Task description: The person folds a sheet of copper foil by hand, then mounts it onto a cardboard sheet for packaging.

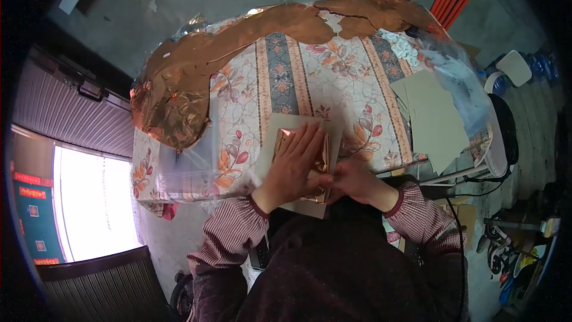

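1. Left hand (296,164) lies flat, fingers spread, pressing copper foil sheet (285,138) onto grey card (271,137) near tabletop (333,77) edge.
2. Right hand (351,180) pinches the foil's lower corner.
3. Looks like smoothing; next probably needs steady, even pressure.

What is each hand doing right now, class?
Left hand: open, fingers flat, pressing on the copper foil over the card.
Right hand: at the foil's near edge; grip cannot be told.
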Available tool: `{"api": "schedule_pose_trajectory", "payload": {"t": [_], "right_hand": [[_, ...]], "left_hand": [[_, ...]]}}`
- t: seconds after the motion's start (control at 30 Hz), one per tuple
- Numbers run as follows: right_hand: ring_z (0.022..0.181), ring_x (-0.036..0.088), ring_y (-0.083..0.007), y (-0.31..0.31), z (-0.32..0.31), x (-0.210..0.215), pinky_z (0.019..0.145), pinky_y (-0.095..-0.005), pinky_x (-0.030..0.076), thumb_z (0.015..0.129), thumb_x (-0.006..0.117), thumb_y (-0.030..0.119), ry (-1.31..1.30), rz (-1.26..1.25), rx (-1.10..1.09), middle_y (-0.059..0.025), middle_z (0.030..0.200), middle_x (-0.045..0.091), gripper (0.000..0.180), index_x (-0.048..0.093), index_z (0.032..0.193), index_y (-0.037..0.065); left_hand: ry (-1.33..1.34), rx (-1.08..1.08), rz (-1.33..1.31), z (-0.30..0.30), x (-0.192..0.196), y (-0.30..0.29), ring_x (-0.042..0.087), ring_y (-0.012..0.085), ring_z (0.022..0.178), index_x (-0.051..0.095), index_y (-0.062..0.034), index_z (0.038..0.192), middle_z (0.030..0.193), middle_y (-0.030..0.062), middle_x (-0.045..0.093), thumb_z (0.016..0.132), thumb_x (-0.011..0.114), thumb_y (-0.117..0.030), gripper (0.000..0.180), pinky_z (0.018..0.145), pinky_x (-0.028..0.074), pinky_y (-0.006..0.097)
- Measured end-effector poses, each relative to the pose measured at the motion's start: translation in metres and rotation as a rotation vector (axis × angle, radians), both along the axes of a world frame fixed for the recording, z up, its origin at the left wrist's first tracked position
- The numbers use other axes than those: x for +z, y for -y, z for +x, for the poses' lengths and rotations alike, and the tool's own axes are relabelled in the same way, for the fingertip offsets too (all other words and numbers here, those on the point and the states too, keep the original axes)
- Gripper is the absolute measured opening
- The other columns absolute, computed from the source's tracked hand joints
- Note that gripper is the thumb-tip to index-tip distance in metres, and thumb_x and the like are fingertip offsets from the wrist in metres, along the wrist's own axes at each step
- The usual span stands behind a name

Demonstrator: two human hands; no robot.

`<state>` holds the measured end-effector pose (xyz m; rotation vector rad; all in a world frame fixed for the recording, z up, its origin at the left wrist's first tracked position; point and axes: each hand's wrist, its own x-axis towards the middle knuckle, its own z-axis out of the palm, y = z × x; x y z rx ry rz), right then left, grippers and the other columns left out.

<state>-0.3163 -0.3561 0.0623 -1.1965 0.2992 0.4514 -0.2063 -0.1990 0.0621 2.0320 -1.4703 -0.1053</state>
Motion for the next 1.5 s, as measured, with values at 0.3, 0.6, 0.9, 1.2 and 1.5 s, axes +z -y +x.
{"api": "schedule_pose_trajectory", "payload": {"t": [0.3,0.6,0.9,1.2,1.5], "right_hand": [[0.087,0.067,-0.0192,-0.001,0.000,0.006,0.070,-0.0319,0.059,0.090,0.057,0.009,-0.034,0.024,0.014,-0.0101,0.099,0.065,0.021,0.060,0.108,-0.002],[0.091,0.066,-0.0234,0.006,-0.003,-0.011,0.077,-0.0380,0.058,0.095,0.053,0.018,-0.095,0.226,-0.031,-0.0133,0.102,0.064,0.028,0.059,0.110,-0.004],[0.097,0.065,-0.0228,0.005,-0.005,-0.017,0.083,-0.0381,0.056,0.093,0.056,0.014,-0.041,0.248,-0.027,-0.0126,0.108,0.062,0.026,0.056,0.114,-0.002],[0.098,0.064,-0.0208,-0.003,-0.005,-0.003,0.084,-0.0348,0.055,0.084,0.061,-0.001,0.072,0.165,-0.035,-0.0122,0.108,0.062,0.028,0.056,0.112,-0.003],[0.092,0.066,-0.0240,0.001,-0.004,-0.015,0.081,-0.0384,0.057,0.089,0.055,0.005,-0.036,0.257,-0.089,-0.0146,0.106,0.062,0.027,0.053,0.114,-0.006]], "left_hand": [[-0.056,-0.070,0.267,0.003,-0.016,0.006,0.019,0.0344,0.142,0.025,-0.0021,0.146,0.152,0.0175,0.023,0.086,0.042,-0.065,0.088,0.113,0.016,0.049],[-0.091,-0.030,0.136,0.004,-0.021,0.006,0.025,0.0344,0.139,0.033,-0.0020,0.142,0.149,0.0166,0.031,0.094,0.041,-0.050,0.069,0.112,0.020,0.046],[-0.144,0.054,0.038,-0.007,-0.019,0.015,0.029,0.0380,0.136,0.039,0.0020,0.137,0.145,0.0191,0.036,0.096,0.041,-0.044,0.062,0.111,0.021,0.046],[-0.157,0.061,0.026,-0.002,-0.011,0.015,0.028,0.0383,0.137,0.039,0.0033,0.137,0.144,0.0206,0.037,0.096,0.040,-0.044,0.062,0.111,0.020,0.046],[-0.284,0.029,0.011,0.000,-0.013,0.012,0.025,0.0383,0.138,0.037,0.0029,0.139,0.145,0.0208,0.035,0.097,0.040,-0.040,0.060,0.112,0.019,0.046]]}}
